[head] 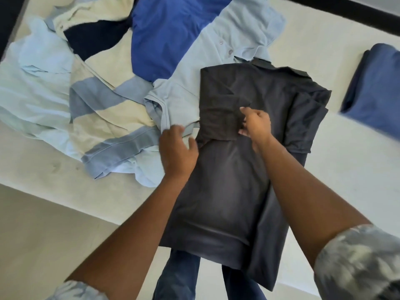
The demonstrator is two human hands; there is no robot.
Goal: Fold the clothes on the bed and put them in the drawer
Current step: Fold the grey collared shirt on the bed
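Pale bed [281, 50] under a bright light, clothes strewn from 9 to 12 o'clock, and dead centre lies the dark grey shirt [227, 180], collar away at 12, hem hanging off the mattress edge toward 6. The right hand [256, 124] is in there now, fingertips pinching the folded-in sleeve [218, 120] just left of it and drawing the cloth across the chest. The left hand [177, 148] sits at the shirt's 9 o'clock edge, relaxed, thumb out against the fabric and gripping nothing that I can make out. The far side looks tucked in already, so this is the narrowing fold. The way to do it well is to lay that sleeve flat with its edge parallel to the side seam, pin the body with the left palm so it doesn't skew, then smooth toward the hem before doubling it up. Watch the light blue polo [190, 79] touching it at 10 o'clock, which could get dragged into the fold. A folded navy garment [374, 87] waits at 3 o'clock, and there's no drawer in view.
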